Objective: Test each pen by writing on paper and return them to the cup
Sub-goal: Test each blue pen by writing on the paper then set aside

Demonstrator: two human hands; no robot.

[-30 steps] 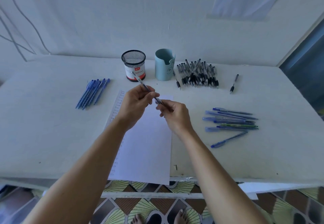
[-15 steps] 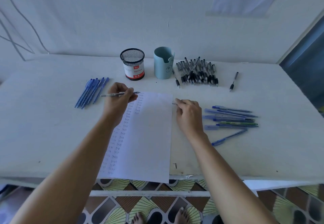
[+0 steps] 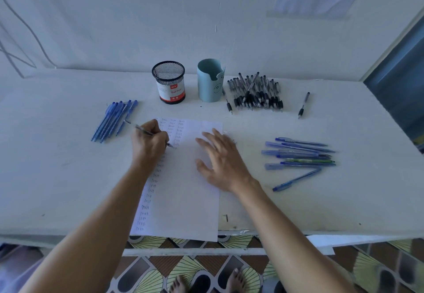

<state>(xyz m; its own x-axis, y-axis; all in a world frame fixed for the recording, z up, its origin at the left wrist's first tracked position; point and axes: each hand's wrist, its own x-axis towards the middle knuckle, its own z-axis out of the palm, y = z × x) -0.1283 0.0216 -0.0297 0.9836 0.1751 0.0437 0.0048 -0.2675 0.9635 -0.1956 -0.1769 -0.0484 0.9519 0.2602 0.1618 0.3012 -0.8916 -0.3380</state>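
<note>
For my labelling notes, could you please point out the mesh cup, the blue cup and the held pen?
mesh cup (image 3: pixel 171 91): head view, white label.
blue cup (image 3: pixel 207 88): head view, front wall.
held pen (image 3: pixel 142 129): head view, exposed upper barrel.

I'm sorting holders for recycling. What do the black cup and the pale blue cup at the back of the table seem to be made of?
Black cup: likely painted metal wire mesh, matt; the open grid shows at its top, a red and white label wraps below. Pale blue cup: probably plastic, smooth and opaque, with a cleanly notched rim.
</note>
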